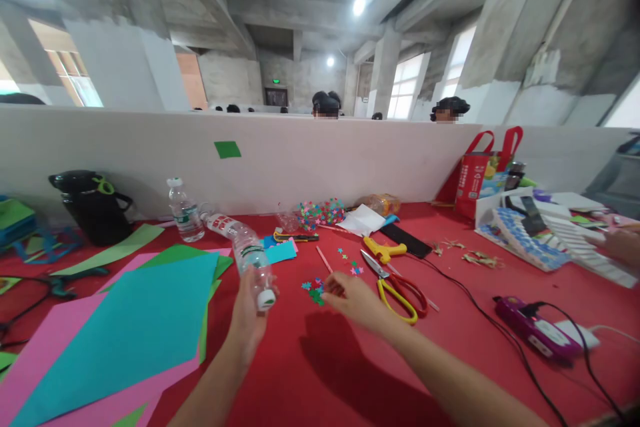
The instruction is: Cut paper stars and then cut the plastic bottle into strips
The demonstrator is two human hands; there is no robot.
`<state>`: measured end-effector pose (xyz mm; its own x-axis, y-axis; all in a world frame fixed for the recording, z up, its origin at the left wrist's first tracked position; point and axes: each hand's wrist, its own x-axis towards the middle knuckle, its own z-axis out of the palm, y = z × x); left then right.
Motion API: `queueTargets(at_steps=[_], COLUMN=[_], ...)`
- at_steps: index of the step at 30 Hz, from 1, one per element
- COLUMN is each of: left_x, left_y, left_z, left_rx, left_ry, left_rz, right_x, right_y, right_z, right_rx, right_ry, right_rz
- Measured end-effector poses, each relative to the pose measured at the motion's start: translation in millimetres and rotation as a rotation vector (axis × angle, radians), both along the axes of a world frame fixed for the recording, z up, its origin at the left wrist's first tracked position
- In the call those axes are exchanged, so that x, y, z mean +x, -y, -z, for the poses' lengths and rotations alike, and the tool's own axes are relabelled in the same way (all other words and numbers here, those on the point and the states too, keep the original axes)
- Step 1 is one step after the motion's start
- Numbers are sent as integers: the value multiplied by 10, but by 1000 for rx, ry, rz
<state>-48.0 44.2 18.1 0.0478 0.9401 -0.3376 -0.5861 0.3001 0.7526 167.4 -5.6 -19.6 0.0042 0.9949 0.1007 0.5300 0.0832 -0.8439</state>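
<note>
Your left hand has its fingers clenched around the cap end of a clear plastic bottle, which is held above the red bench, tilted, with its base pointing far and left. Your right hand rests at the pile of small paper stars in the middle of the bench. Its fingertips are at the stars, but you cannot tell whether they pinch one. Yellow-handled scissors lie just right of that hand. A teal paper sheet lies to the left of the bottle.
</note>
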Motion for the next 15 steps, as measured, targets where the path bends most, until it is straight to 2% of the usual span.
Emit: queueTargets(at_steps=[2,6,10,13,15], left_x=[-94,-189,-231,-186,-86], left_y=[9,85,100,19,-33], left_z=[-2,-16,16,97,152], left_rx=[-51,-142,-202,-219,-137], left_ry=[-35,-61,-36,-15,-44], left_rz=[1,104,214,262,254], right_x=[247,615,901,982,896], right_y=[-11,-15,13,38,51], right_z=[-40,-152,-375,-512,-516], right_rx=[-5,-38,-95,-140,-167], right_ry=[154,382,533,620,660], right_rz=[53,148,249,304,265])
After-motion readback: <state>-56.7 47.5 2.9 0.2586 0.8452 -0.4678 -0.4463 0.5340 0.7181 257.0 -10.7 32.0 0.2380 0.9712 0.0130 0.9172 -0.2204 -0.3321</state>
